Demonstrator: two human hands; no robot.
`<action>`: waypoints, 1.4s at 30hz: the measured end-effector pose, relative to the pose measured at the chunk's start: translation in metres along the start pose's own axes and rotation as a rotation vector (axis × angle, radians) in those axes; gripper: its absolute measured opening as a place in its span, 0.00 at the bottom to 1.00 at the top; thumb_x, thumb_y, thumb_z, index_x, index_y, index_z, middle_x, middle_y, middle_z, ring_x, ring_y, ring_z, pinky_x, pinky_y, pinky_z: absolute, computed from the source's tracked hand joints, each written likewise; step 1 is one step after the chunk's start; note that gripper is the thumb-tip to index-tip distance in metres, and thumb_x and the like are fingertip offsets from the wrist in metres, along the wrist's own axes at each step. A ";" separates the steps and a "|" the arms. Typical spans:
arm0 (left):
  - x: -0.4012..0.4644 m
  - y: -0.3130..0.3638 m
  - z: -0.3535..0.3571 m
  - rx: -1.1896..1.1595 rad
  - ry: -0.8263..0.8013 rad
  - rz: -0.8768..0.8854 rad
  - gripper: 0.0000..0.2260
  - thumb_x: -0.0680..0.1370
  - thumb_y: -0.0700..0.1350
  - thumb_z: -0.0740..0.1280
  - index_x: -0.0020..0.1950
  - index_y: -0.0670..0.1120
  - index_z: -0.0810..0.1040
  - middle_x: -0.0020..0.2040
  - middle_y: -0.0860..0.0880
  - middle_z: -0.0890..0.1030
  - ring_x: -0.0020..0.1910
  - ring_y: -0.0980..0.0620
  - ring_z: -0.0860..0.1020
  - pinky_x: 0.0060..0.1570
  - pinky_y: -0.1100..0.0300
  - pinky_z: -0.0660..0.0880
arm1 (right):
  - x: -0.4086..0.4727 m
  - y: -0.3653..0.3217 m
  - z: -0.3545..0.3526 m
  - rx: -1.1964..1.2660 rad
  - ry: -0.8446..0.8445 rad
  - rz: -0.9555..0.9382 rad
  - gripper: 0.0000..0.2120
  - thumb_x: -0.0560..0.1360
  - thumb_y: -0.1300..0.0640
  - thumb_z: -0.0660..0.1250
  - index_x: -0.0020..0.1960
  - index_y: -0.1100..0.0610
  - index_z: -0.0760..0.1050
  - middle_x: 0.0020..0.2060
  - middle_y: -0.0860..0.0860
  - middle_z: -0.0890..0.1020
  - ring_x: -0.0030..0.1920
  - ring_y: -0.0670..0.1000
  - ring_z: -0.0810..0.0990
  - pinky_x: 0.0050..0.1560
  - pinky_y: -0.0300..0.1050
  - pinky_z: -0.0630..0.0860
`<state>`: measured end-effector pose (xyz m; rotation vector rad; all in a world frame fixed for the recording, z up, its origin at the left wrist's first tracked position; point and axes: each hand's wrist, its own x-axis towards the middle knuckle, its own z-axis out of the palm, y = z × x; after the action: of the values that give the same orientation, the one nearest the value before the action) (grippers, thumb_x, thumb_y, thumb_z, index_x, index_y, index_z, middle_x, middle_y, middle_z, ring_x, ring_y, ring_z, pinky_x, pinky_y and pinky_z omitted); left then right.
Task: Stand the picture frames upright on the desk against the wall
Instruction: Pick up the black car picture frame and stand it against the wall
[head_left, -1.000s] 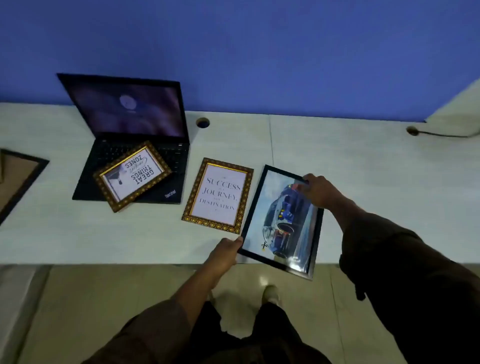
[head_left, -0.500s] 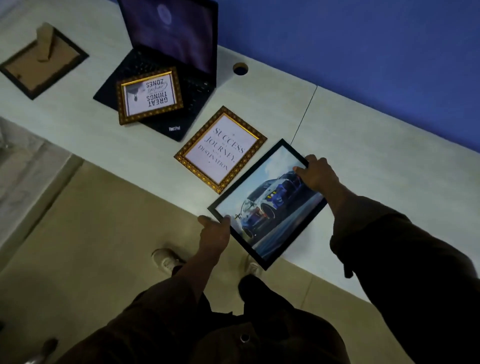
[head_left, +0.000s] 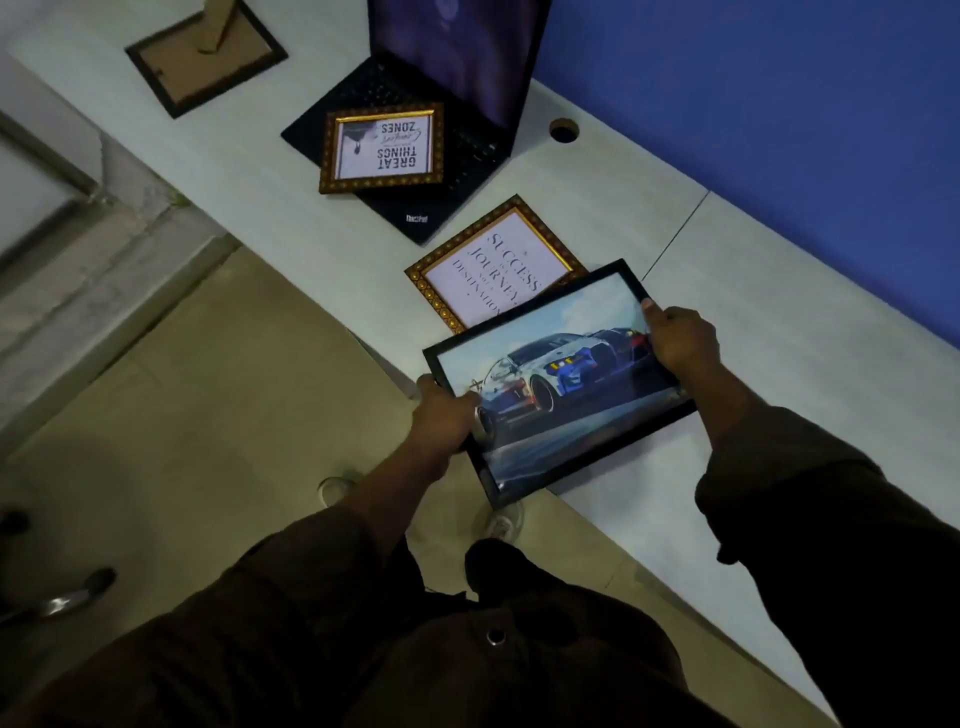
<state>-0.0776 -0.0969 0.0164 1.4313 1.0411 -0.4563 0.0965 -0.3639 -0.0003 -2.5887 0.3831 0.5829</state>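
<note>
Hands on the black car frame right now, one at each end: the left hand clamps the near-left short edge with its fingers curled over the glass, and the right hand grips the far-right edge, thumb pressed on the front. The frame is tilted, its picture of a racing car facing up, and it sits over the bench edge, partly out above the floor. Its upper corner covers part of the gold "Success" frame, which lies flat on the bench just behind. Further back, the gold "Great Things" frame lies flat on the keyboard of the open laptop, text upside down from here. Off at the far left, a face-down frame shows its brown backing and stand. The blue wall runs behind the bench, no frame leaning on it.
</note>
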 end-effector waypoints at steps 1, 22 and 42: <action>0.000 0.008 -0.009 0.003 0.007 0.031 0.28 0.75 0.48 0.69 0.71 0.50 0.59 0.56 0.40 0.77 0.52 0.39 0.81 0.52 0.38 0.81 | -0.003 -0.013 -0.007 0.019 0.013 -0.015 0.31 0.82 0.36 0.52 0.47 0.62 0.79 0.53 0.64 0.82 0.56 0.65 0.79 0.56 0.52 0.72; 0.065 0.199 -0.359 0.006 0.333 0.589 0.19 0.75 0.32 0.65 0.64 0.45 0.75 0.55 0.43 0.83 0.50 0.44 0.83 0.49 0.45 0.83 | -0.065 -0.371 0.038 0.292 0.167 -0.431 0.23 0.82 0.42 0.57 0.43 0.58 0.79 0.44 0.59 0.83 0.48 0.61 0.80 0.45 0.46 0.69; 0.184 0.427 -0.525 0.007 0.411 0.790 0.24 0.77 0.37 0.64 0.71 0.56 0.72 0.53 0.46 0.85 0.49 0.48 0.82 0.40 0.61 0.76 | 0.026 -0.654 0.050 0.343 0.398 -0.585 0.20 0.81 0.43 0.59 0.39 0.55 0.77 0.40 0.59 0.84 0.44 0.63 0.82 0.40 0.48 0.72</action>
<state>0.1980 0.5183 0.2095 1.8424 0.6931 0.4213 0.3363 0.2163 0.1898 -2.3027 -0.1514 -0.1900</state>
